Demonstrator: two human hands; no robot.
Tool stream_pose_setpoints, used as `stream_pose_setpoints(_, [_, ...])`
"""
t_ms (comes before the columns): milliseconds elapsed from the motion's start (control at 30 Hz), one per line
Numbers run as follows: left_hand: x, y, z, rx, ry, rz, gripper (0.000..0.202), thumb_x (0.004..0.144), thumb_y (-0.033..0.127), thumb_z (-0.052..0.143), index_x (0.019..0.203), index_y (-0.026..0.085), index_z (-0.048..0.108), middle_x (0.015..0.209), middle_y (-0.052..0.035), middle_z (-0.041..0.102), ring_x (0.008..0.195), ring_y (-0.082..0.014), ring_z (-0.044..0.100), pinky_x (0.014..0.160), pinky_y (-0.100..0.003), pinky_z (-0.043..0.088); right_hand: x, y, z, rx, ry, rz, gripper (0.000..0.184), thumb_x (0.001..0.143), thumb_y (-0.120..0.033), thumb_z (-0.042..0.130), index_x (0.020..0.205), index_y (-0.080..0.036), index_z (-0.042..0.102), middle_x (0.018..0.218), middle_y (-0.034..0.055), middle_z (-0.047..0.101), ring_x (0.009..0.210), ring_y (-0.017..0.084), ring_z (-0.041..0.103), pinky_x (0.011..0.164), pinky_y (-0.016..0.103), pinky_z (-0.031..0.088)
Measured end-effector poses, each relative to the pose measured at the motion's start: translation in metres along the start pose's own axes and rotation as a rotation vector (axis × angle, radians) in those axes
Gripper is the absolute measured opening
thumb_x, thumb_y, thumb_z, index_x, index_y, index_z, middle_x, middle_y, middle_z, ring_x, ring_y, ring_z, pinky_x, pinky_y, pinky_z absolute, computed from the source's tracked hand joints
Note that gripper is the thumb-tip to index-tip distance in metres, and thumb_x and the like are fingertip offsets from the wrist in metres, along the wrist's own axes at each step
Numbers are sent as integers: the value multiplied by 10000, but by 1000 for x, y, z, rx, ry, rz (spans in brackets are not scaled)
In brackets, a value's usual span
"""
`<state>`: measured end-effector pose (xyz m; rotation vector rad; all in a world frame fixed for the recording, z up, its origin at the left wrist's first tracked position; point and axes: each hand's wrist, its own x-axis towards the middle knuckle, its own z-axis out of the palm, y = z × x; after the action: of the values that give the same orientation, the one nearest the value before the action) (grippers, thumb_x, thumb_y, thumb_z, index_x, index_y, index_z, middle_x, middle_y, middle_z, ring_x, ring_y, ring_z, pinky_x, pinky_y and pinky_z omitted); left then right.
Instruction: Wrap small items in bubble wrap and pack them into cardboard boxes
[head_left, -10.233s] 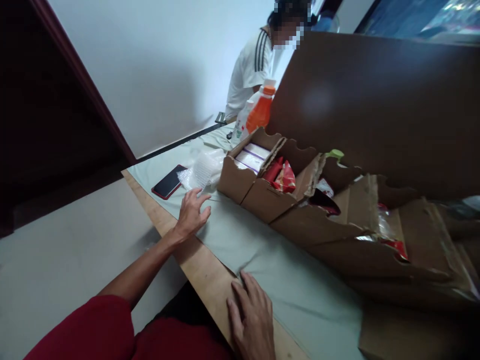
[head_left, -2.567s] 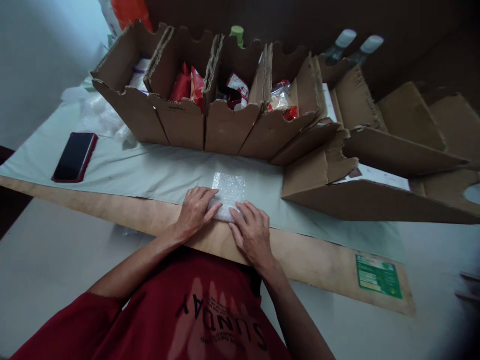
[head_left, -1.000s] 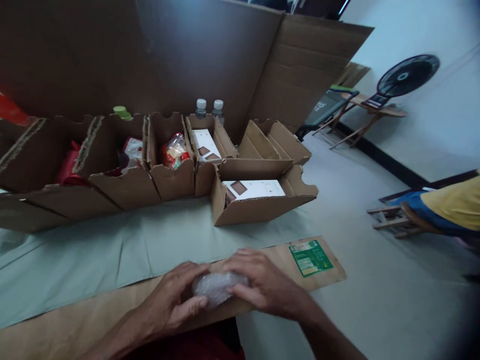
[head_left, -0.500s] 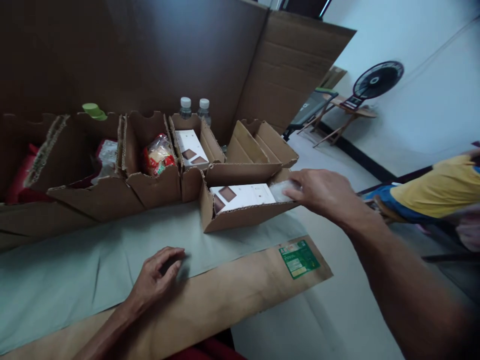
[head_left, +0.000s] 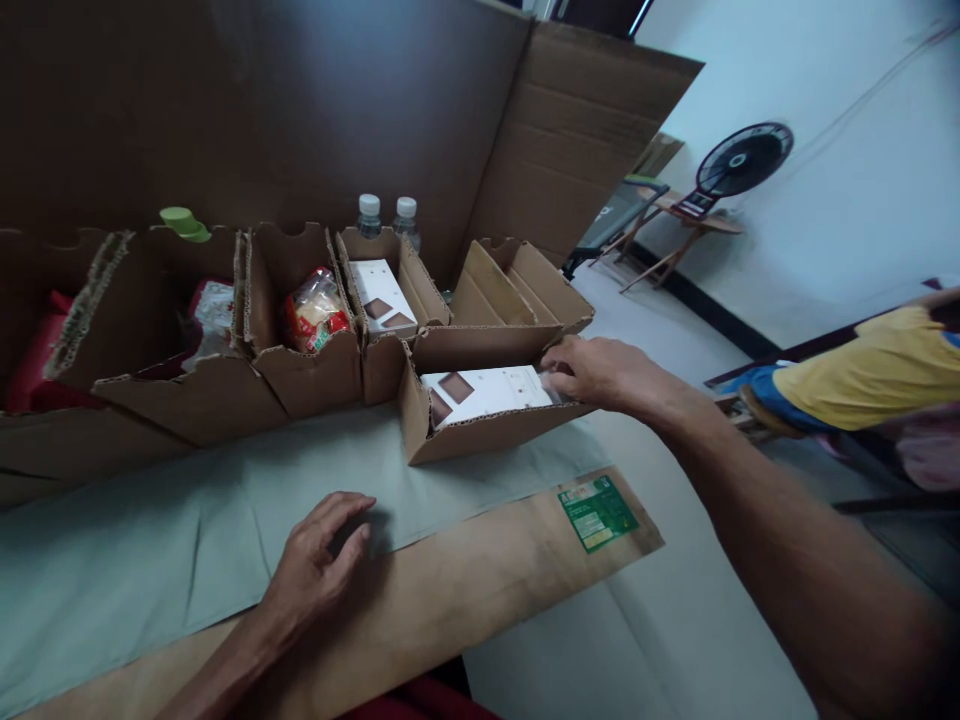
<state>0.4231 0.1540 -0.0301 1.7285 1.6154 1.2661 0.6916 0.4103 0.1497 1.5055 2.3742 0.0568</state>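
My right hand [head_left: 594, 371] is inside the right end of the front cardboard box [head_left: 495, 436], fingers curled over clear wrap [head_left: 553, 387] beside the white carton [head_left: 499, 388] — whether they grip it, I cannot tell. My left hand [head_left: 319, 557] is over the green cloth [head_left: 225, 510] — thumb and fingers apart.

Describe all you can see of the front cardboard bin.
The bin is brown, open-topped, apparently corrugated cardboard, with rough cut edges and a long side facing the camera. It rests on the pale green cloth, before a row of similar bins. Inside is a white box printed with brown squares. The right hand is at the right end; whether it touches the bin is unclear.
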Motion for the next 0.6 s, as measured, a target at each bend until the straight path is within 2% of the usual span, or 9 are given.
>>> stream_pose_setpoints(67, [6, 11, -2, 20, -14, 3, 226, 945, 240, 587, 1129, 236, 717, 1078, -81, 777, 929, -223, 766, 776, -325, 651, -23, 5, -3, 60, 196, 63, 290, 854, -320, 552, 1016, -258, 785, 954, 53, 775, 783, 229, 660, 619, 295, 361])
stream_pose_setpoints(133, [12, 20, -2, 33, -34, 3, 293, 951, 234, 576, 1224, 252, 681, 1194, -94, 749, 1023, -240, 748, 801, -341, 650, -51, 16, 0, 151, 454, 123, 336, 880, -378, 543, 1077, -236, 776, 957, 71, 779, 775, 233, 663, 644, 315, 395])
stream_pose_setpoints(200, [20, 26, 1, 33, -34, 9, 397, 958, 244, 571, 1352, 274, 612, 1323, -111, 695, 1148, -262, 708, 851, -366, 641, -76, 29, 13, 275, 646, 190, 352, 874, -429, 563, 1047, -211, 777, 893, 83, 774, 714, 216, 647, 655, 329, 428])
stream_pose_setpoints(233, [24, 27, 4, 27, -32, 11, 472, 959, 252, 573, 1429, 287, 553, 1401, -121, 649, 1225, -276, 672, 900, -389, 629, -84, 35, 23, 356, 683, 218, 353, 863, -446, 578, 1030, -207, 777, 865, 83, 769, 690, 208, 640, 653, 333, 446])
stream_pose_setpoints(267, [29, 27, 9, 15, -32, 14, 560, 955, 261, 581, 1504, 299, 476, 1482, -131, 587, 1307, -292, 620, 962, -422, 606, -89, 40, 35, 450, 679, 232, 363, 849, -457, 596, 1042, -205, 771, 867, 85, 767, 695, 206, 645, 655, 334, 468])
stream_pose_setpoints(333, [40, 25, 22, -27, -50, 14, 746, 937, 283, 612, 1610, 311, 292, 1629, -146, 416, 1458, -330, 472, 1091, -507, 521, -87, 45, 63, 668, 590, 191, 460, 812, -478, 645, 1170, -201, 725, 990, 104, 770, 816, 228, 689, 681, 335, 521])
stream_pose_setpoints(433, [61, 20, 48, -120, -89, 6, 954, 893, 331, 670, 1653, 284, 95, 1721, -176, 197, 1561, -388, 274, 1183, -624, 380, -65, 36, 103, 973, 422, 1, 682, 758, -557, 710, 1332, -203, 607, 1267, 147, 707, 1083, 283, 686, 795, 380, 582])
stream_pose_setpoints(500, [74, 18, 63, -176, -99, -10, 1013, 876, 340, 687, 1651, 252, 41, 1732, -197, 122, 1584, -398, 201, 1206, -640, 332, -50, 24, 121, 1099, 375, -67, 706, 739, -627, 718, 1279, -184, 613, 1292, 168, 686, 1105, 300, 679, 854, 419, 590])
stream_pose_setpoints(600, [77, 21, 72, -185, -89, 5, 1010, 885, 330, 668, 1646, 220, 13, 1733, -205, 105, 1600, -377, 155, 1245, -618, 272, -50, 4, 137, 1107, 412, 12, 632, 742, -664, 701, 1115, -157, 644, 1139, 180, 724, 998, 311, 701, 839, 449, 586])
